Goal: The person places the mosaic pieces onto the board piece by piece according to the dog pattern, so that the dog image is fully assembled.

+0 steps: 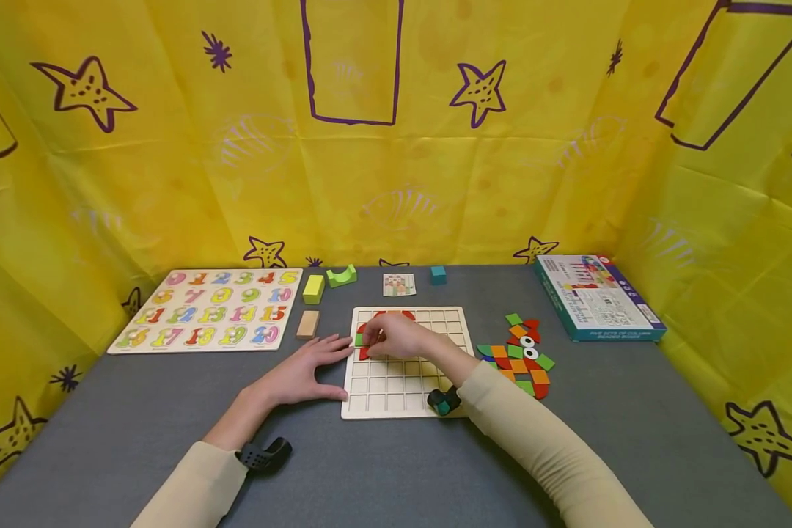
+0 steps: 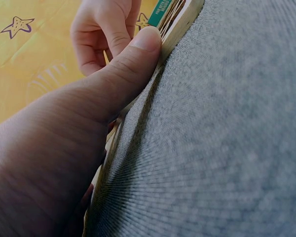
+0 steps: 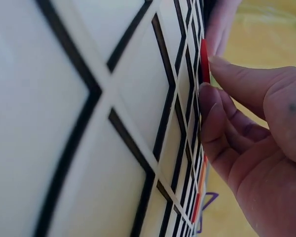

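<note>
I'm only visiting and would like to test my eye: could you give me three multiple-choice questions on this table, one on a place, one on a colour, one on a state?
1. Where is the number puzzle board?
A. left of the grid board
B. right of it
C. on the box

2. What colour is the cube at the back?
A. pink
B. teal
C. black

3. What does the left hand do?
A. holds a tile in the air
B. lies flat against the grid board's edge
C. grips the box

A: it lies at far left.
B: plainly teal.
B: its fingers are straight.
</note>
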A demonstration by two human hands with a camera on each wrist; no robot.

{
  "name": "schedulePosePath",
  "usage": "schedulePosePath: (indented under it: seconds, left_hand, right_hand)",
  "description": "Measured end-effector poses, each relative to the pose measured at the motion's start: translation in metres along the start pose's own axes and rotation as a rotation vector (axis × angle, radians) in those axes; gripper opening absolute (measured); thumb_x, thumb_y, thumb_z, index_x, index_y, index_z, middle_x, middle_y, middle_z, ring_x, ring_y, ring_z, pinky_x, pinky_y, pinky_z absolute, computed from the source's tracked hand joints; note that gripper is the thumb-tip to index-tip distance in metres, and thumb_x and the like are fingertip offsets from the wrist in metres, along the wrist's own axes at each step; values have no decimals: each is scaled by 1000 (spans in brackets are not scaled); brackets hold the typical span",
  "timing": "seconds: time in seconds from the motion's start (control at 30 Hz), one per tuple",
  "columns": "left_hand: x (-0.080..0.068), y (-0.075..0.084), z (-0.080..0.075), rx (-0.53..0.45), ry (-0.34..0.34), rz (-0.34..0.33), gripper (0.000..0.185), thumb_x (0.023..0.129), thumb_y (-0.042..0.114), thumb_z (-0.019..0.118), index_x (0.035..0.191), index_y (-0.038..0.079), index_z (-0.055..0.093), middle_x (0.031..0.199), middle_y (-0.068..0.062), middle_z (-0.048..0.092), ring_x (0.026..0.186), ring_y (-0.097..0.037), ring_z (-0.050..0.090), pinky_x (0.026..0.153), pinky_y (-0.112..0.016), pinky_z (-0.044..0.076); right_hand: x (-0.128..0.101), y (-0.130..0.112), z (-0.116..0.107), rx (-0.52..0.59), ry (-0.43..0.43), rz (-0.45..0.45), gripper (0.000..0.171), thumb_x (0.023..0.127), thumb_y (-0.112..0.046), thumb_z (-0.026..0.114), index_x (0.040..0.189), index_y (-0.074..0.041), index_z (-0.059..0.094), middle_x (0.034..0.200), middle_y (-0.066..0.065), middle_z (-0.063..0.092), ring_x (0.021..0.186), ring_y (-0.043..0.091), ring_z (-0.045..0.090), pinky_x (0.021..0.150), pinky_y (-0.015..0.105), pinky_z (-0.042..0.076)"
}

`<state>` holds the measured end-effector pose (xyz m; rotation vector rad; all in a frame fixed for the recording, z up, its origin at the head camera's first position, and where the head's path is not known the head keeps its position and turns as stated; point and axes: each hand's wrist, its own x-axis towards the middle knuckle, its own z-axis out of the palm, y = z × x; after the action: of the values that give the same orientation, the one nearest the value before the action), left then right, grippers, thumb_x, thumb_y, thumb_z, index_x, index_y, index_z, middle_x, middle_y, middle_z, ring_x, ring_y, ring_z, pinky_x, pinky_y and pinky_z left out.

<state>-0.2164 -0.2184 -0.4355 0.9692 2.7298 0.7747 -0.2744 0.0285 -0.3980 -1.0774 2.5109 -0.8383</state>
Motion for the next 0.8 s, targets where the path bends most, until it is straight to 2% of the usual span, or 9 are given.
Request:
schedulePosePath:
  seconds: [0.3,0.63,0.8]
  left_hand:
    - [0,0,0,5,2,3,92,81,65,74,151,12,50,160,-6,37,150,-35,22,120,-58,11]
    - [0,-1,0,-1,6,5,93,80,65,75,151,12,49,160,-6,36,150,-34,22,120,-57,10]
    - [0,-1,1,-2,4,8,93,80,65,74,151,12,49,160,-6,36,150,-35,22,120,-58,11]
  right_hand:
    - [5,-1,3,-64,-24,-18,6,92,-8,76,97,-10,73,84,-5,63,80,11,57,76,24,49]
    - [9,-6,6,-145,1,-112,8,92,-4,75,98,-8,78,93,-1,67,86,11,60,81,24,51]
    - [9,-5,7,-137,-4,-117,8,91,-4,75,97,-9,78,93,-2,66,84,9,60,79,21,50]
